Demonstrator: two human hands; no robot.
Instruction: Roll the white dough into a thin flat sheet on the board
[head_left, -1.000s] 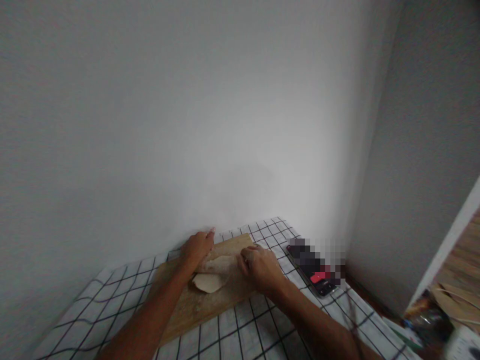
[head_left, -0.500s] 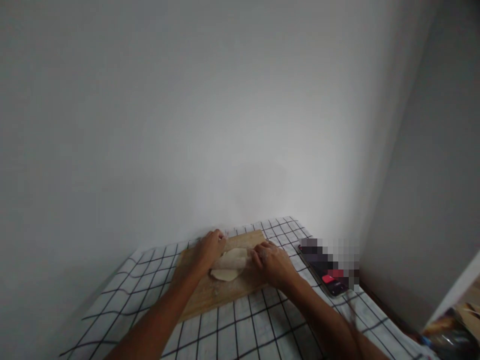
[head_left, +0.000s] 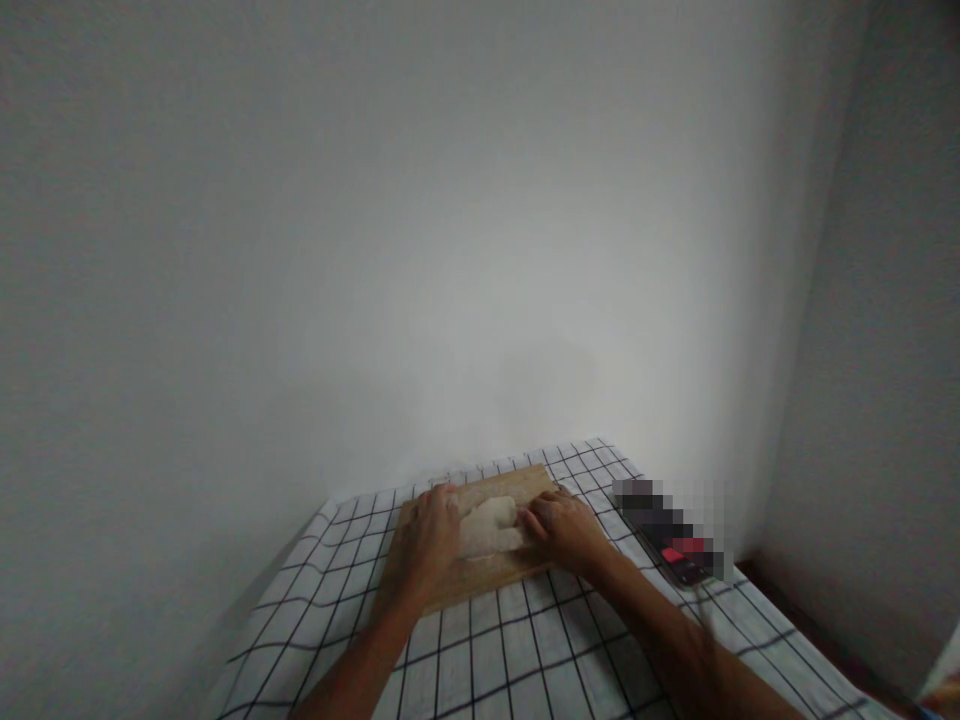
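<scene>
A flattened sheet of pale dough [head_left: 491, 512] lies on a wooden board [head_left: 517, 482]. Across the near part of the dough runs a pale bar that looks like a rolling pin [head_left: 495, 544]; dim light blurs its outline against the dough. My left hand [head_left: 429, 530] is over its left end, with the fingers curled forward and down. At the other end, my right hand [head_left: 561, 527] is closed, its thumb and fingers bent inward by the dough's right edge. Both palms hide the ends of the bar.
Under the board is a white cloth with a dark grid [head_left: 480, 650]. A phone [head_left: 679, 560], partly pixelated, lies to the right of my right hand. A pale wall [head_left: 480, 250] rises directly behind the table, with another wall at right.
The bar and both hands have come nearer over the dough, and my left hand has turned flatter from a fist. The view has shifted, so the board appears further right.
</scene>
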